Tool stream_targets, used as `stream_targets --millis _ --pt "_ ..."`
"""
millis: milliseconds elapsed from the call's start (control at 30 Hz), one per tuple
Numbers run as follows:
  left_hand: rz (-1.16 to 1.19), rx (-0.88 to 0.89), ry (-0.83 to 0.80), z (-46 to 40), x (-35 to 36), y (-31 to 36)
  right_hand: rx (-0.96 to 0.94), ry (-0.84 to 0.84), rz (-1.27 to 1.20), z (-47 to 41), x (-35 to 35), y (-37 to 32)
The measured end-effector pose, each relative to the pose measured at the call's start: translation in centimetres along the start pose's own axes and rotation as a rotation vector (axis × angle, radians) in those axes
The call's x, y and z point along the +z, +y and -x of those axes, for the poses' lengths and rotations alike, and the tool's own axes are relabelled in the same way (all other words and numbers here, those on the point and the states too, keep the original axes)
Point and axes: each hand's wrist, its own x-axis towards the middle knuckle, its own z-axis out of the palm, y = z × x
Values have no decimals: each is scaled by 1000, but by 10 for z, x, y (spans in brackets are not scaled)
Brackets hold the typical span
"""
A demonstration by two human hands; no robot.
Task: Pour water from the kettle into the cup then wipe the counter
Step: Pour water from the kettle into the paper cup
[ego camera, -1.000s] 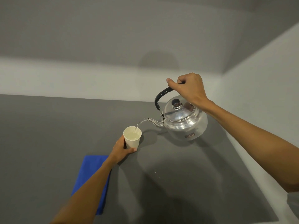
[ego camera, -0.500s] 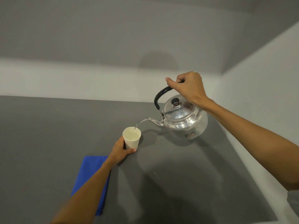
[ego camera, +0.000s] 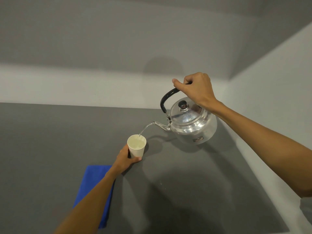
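Note:
A shiny steel kettle with a black handle hangs tilted above the grey counter, spout pointing left. My right hand grips its handle from above. A thin stream of water runs from the spout into a white paper cup that stands on the counter. My left hand wraps around the cup's lower left side. The cup holds water well up its wall. A folded blue cloth lies on the counter near me, partly under my left forearm.
A few small water drops sit on the counter in front of the cup. Grey walls rise behind the counter and along its right edge, meeting in a corner behind the kettle.
The pour goes on with both hands holding their places. The kettle has risen and tipped very slightly, and the water level in the cup looks a little higher.

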Motion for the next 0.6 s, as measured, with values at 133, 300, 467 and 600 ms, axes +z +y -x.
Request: stream_targets --millis 133,300,467,600 --pt "-10 -3 0 1 0 0 -9 4 0 -1 -2 -3" --pt "-1 -4 -10 1 0 -1 -7 18 -10 1 -2 -2" --pt "-4 -9 -63 -1 -5 1 24 22 -44 10 -4 5" --pt "-56 -79 -180 -8 -24 6 104 29 -92 31 -3 15"
